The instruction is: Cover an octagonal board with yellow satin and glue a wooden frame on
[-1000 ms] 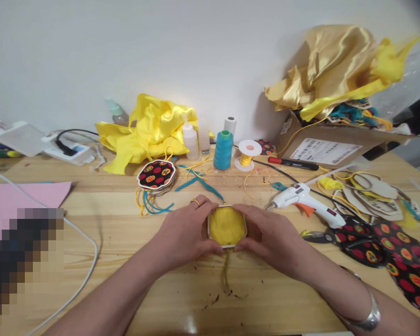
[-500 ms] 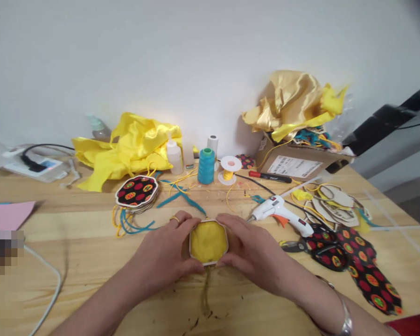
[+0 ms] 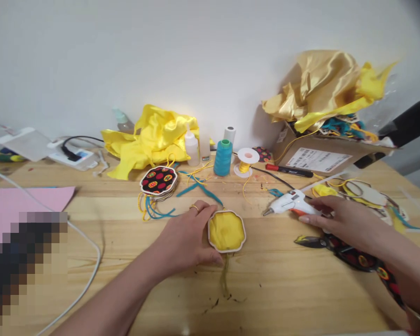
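Note:
Around the left edge of a small scalloped pendant (image 3: 227, 231), yellow fabric inside a pale rim, are the thumb and fingers of my left hand (image 3: 192, 238). A teal cord leaves its top, and a yellowish tassel (image 3: 224, 275) hangs from its bottom onto the table. To the right, my right hand (image 3: 350, 219) has its thumb and fingers closed about the handle of a white hot glue gun (image 3: 290, 201), which rests on the table with its nozzle facing left. Most of the handle is hidden by that hand. Black-handled scissors (image 3: 315, 241) lie just below it, partly covered.
A patterned stack of pieces (image 3: 158, 180) lies behind my left hand. Teal thread (image 3: 223, 158), a yellow cord spool (image 3: 248, 161) and a squeeze bottle (image 3: 192, 148) stand near the wall. A cardboard box (image 3: 318, 156) overflows with fabric at back right. White cable (image 3: 80, 228) crosses the left.
My right hand has let go of the pendant and moved right to the glue gun, closing on its handle. My left hand keeps hold of the pendant. The view has shifted left.

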The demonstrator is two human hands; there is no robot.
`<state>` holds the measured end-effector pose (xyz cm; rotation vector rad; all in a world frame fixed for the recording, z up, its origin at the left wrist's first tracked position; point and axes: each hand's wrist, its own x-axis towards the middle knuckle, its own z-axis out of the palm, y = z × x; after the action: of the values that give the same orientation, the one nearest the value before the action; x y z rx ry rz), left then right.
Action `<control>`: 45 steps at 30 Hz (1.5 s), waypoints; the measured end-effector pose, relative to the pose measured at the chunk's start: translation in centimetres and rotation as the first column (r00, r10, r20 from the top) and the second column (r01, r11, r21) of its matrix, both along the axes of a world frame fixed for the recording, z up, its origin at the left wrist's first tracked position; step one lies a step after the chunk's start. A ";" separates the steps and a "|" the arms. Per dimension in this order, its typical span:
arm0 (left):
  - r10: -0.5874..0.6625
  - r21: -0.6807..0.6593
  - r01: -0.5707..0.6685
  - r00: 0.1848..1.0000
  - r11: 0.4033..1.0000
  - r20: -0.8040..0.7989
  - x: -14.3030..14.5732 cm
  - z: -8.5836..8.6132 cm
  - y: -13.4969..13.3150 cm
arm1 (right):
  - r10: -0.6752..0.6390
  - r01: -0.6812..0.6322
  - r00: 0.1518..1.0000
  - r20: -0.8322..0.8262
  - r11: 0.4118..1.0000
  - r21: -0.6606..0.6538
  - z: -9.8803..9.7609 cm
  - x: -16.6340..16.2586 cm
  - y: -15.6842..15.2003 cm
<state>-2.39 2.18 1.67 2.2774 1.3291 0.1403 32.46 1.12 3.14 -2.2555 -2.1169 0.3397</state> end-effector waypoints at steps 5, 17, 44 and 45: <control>-0.017 -0.001 0.017 0.999 1.000 0.031 -0.1 0.1 0.0 | -0.055 0.057 0.998 0.034 0.996 -0.067 0.3 -1.8 0.4; -0.020 0.048 0.020 1.000 0.999 0.000 0.1 0.1 0.0 | -0.096 0.105 0.991 0.095 0.989 -0.102 0.7 -3.7 0.7; -0.008 0.077 0.010 1.000 0.997 -0.027 0.5 0.1 -0.3 | -0.100 -0.088 0.326 -0.940 0.987 -0.136 1.8 -6.0 3.1; -0.006 0.070 0.007 1.000 0.998 -0.026 0.5 0.0 -0.3 | -0.092 -0.096 0.345 -0.934 0.987 -0.132 1.4 -6.2 3.1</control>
<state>-1.90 1.86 1.71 2.3491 1.3495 0.1586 26.27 4.26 4.57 -1.3756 -1.4003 1.4556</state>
